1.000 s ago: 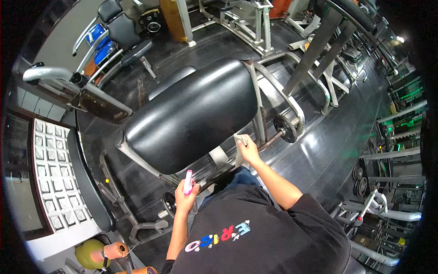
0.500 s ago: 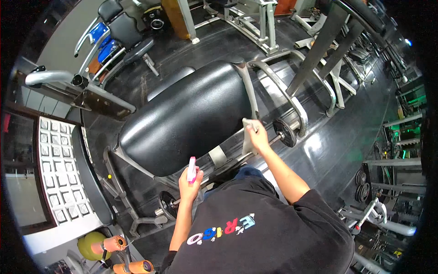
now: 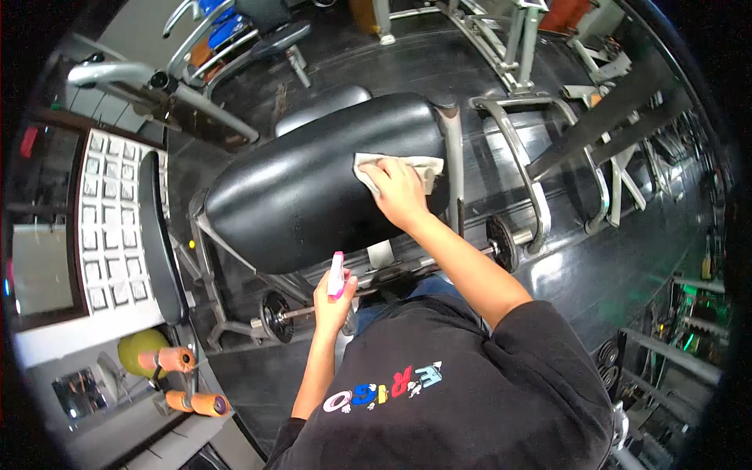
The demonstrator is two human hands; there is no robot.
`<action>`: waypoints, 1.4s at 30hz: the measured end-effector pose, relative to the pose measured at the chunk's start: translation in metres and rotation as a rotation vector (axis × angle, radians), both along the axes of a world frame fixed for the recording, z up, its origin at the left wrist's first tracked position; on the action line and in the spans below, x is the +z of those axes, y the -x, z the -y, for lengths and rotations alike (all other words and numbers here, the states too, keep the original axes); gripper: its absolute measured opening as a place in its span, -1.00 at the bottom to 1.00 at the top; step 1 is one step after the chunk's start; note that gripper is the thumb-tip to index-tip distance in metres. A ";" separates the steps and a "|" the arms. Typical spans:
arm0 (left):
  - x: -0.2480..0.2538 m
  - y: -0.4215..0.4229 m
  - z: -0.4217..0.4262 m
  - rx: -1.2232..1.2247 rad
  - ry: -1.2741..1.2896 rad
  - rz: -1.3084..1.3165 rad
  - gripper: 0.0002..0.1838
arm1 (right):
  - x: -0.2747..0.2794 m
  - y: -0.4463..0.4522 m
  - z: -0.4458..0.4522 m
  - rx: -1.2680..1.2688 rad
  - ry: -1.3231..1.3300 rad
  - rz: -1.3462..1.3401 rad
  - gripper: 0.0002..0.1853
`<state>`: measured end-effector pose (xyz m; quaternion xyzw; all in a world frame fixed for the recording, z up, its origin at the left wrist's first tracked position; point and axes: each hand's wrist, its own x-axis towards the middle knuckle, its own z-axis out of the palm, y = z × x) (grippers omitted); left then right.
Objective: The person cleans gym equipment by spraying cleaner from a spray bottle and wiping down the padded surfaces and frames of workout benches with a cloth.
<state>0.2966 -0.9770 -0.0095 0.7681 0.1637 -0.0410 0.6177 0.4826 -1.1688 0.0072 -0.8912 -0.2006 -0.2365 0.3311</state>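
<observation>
A wide black padded bench (image 3: 290, 188) fills the middle of the head view, its surface shiny. My right hand (image 3: 401, 196) presses a whitish cloth (image 3: 427, 166) onto the bench's right part, fingers bent over the cloth. In front of the bench's near edge, my left hand (image 3: 333, 305) is closed around a spray bottle, whose white and pink trigger head (image 3: 336, 276) points up above the fingers. My grip hides part of the bottle's body.
Below the bench's near edge runs a barbell with a plate at the left (image 3: 276, 316) and another at the right (image 3: 501, 243). A metal frame (image 3: 521, 168) stands to the right. Orange foam rollers (image 3: 176, 360) are at lower left, and a black seat (image 3: 274, 39) is behind.
My right hand has moved from beside the bench's near edge onto its top, bringing the cloth down flat against the pad. My left hand still holds the spray bottle. The view has shifted.
</observation>
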 end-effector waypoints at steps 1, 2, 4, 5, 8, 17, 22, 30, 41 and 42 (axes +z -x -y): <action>-0.001 0.005 0.001 0.029 -0.004 -0.007 -0.69 | -0.002 0.003 0.008 0.060 0.000 0.033 -0.66; -0.003 0.010 0.002 0.040 0.012 -0.006 -0.69 | -0.003 0.004 0.018 0.091 0.049 0.018 -0.66; 0.004 0.018 0.004 0.068 0.049 -0.018 -0.68 | -0.004 0.001 0.032 0.071 0.101 -0.037 -0.67; 0.006 0.022 0.004 0.102 0.043 -0.019 -0.68 | -0.004 -0.004 0.032 0.019 0.106 -0.081 -0.67; 0.009 0.036 0.003 0.171 0.051 -0.047 -0.70 | 0.025 -0.025 0.012 -0.041 -0.009 -0.109 -0.65; 0.008 0.047 -0.026 0.071 0.021 -0.118 -0.69 | 0.034 0.015 -0.122 0.248 0.302 -0.216 -0.70; 0.017 0.055 -0.072 0.002 0.008 -0.069 -0.69 | -0.073 0.104 -0.120 0.448 0.258 -0.299 -0.71; -0.003 0.079 -0.160 0.037 0.036 -0.081 -0.71 | -0.079 0.110 0.017 -0.023 -0.035 -0.482 -0.66; -0.006 0.070 -0.216 -0.130 0.091 0.040 -0.65 | 0.029 -0.017 -0.069 -0.774 -0.238 -0.159 -0.66; -0.003 0.069 -0.219 -0.136 0.084 0.021 -0.65 | 0.018 -0.009 -0.103 -0.686 -0.147 -0.056 -0.67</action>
